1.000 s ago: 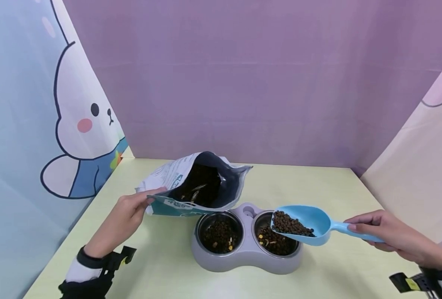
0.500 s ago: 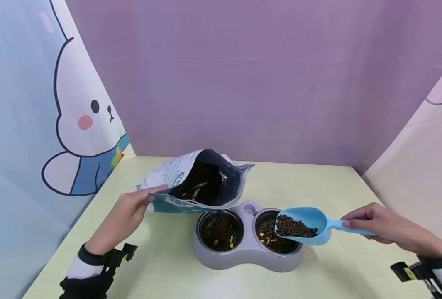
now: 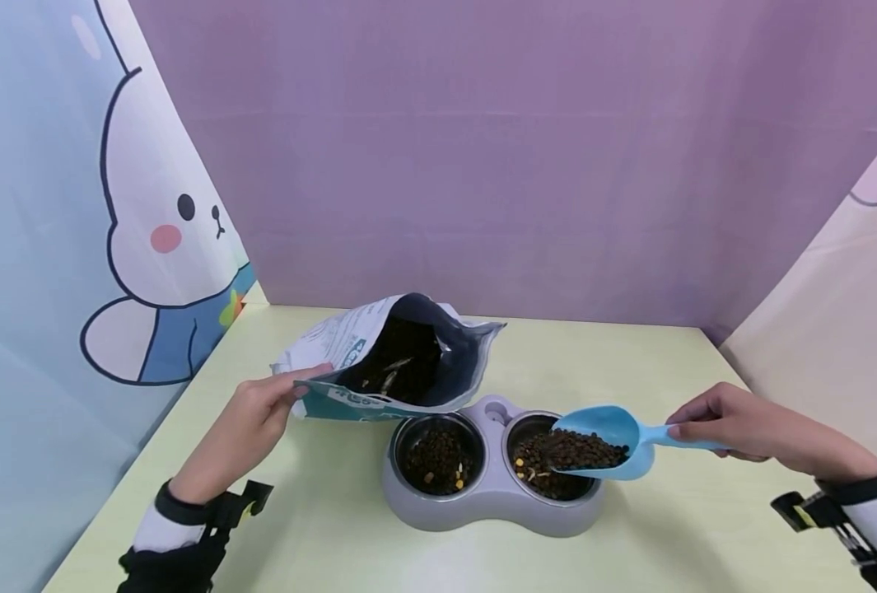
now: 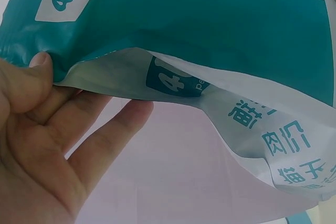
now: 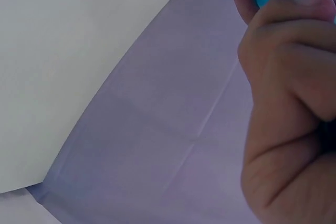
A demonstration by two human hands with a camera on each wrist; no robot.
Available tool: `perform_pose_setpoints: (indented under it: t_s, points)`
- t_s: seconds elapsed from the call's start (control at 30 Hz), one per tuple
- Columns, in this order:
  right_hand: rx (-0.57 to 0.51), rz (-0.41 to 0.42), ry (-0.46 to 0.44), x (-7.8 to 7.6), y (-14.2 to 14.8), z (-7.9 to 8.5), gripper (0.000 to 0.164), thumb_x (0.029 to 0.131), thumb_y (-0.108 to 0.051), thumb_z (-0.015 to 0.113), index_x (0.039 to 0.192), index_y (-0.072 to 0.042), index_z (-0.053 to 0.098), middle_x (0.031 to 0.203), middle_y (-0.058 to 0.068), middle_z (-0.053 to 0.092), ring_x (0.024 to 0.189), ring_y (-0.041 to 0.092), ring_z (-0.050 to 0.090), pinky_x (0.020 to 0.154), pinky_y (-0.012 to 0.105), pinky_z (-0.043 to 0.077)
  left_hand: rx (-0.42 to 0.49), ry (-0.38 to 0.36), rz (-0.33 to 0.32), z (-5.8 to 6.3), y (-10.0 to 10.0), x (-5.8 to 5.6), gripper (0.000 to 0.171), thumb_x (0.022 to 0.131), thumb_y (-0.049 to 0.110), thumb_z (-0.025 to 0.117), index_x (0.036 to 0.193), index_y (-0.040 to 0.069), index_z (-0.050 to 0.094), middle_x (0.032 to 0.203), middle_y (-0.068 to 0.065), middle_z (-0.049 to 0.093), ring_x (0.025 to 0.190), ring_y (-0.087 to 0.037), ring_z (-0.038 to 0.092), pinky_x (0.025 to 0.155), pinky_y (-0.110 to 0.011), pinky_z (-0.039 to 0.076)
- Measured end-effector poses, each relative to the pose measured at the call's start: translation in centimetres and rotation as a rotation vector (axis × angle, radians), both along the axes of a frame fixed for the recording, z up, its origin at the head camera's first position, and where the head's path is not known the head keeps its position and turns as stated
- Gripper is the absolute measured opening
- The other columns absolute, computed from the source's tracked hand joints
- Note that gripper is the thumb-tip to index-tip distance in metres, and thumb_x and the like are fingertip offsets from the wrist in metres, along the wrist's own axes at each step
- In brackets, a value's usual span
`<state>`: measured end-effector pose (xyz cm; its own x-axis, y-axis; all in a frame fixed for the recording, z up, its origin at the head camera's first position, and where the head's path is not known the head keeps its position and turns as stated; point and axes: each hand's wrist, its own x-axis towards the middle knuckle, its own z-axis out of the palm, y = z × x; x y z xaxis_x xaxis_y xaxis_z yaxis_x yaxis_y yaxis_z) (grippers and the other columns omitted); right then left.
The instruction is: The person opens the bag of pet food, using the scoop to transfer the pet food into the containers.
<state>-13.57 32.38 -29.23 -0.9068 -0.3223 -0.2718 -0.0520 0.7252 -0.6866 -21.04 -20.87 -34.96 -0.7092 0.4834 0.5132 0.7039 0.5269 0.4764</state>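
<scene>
My left hand (image 3: 260, 424) pinches the edge of an open pet food bag (image 3: 367, 408), thumb on the teal outer face in the left wrist view. The bag lies tilted, mouth toward me, with dark food inside. In my right hand (image 3: 742, 424) is the handle of a light-blue scoop (image 3: 616, 420). The scoop tips down leftward over the right steel bowl (image 3: 533, 426), and brown kibble (image 3: 590, 451) reaches its front lip. Both that bowl and the left steel bowl (image 3: 445, 428) contain kibble with a few yellow bits. The right wrist view shows mostly curled fingers, with part of the scoop.
A lavender double-bowl stand (image 3: 482, 506) holds both bowls on the pale yellow table (image 3: 319, 527). The bag's mouth overhangs the stand's back left in the head view. A purple backdrop (image 3: 482, 165) rises behind the table, with a cartoon-printed sheet (image 3: 38, 272) at left.
My right hand has risen and shifted slightly left, tilting the scoop's lip downward. Kibble has slid to the lip over the right bowl. The left hand and bag have hardly moved.
</scene>
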Motion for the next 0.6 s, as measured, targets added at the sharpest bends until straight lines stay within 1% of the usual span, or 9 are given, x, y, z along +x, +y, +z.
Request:
perform_pose_setpoints:
  t_s: [0.1, 0.27, 0.4, 0.6]
  points:
    - [0.017, 0.008, 0.007, -0.3, -0.3, 0.2, 0.016, 0.089, -0.017, 0.056, 0.095, -0.007, 0.065, 0.057, -0.002, 0.045, 0.042, 0.006, 0.030, 0.034, 0.019, 0.024, -0.004, -0.002, 0.003, 0.0, 0.0, 0.0, 0.045, 0.085, -0.012, 0.047, 0.121, 0.012, 0.054, 0.119, -0.009, 0.056, 0.103, -0.019, 0.053, 0.075, -0.034, 0.051]
    - [0.056, 0.021, 0.022, -0.3, -0.3, 0.6, 0.015, 0.087, -0.017, 0.057, 0.095, -0.006, 0.065, 0.057, -0.003, 0.047, 0.043, 0.006, 0.034, 0.036, 0.019, 0.028, -0.005, 0.009, 0.002, 0.0, 0.0, 0.0, 0.045, 0.084, -0.013, 0.047, 0.121, 0.012, 0.054, 0.118, -0.008, 0.056, 0.102, -0.019, 0.053, 0.074, -0.034, 0.051]
    - [0.072, 0.035, 0.034, -0.4, -0.4, 0.8, 0.014, 0.087, -0.014, 0.057, 0.095, -0.006, 0.065, 0.057, -0.003, 0.046, 0.043, 0.007, 0.035, 0.036, 0.021, 0.029, -0.002, 0.013, 0.003, 0.0, 0.0, 0.0, 0.047, 0.084, -0.014, 0.045, 0.121, 0.013, 0.054, 0.118, -0.009, 0.056, 0.102, -0.019, 0.054, 0.073, -0.034, 0.051]
    - [0.113, 0.043, 0.068, -0.4, -0.6, 1.3, 0.014, 0.086, -0.014, 0.058, 0.095, -0.006, 0.065, 0.057, -0.005, 0.045, 0.044, 0.008, 0.036, 0.037, 0.022, 0.031, 0.004, 0.016, 0.004, 0.0, 0.0, 0.0, 0.048, 0.084, -0.015, 0.044, 0.122, 0.013, 0.054, 0.118, -0.010, 0.057, 0.101, -0.019, 0.054, 0.075, -0.035, 0.051]
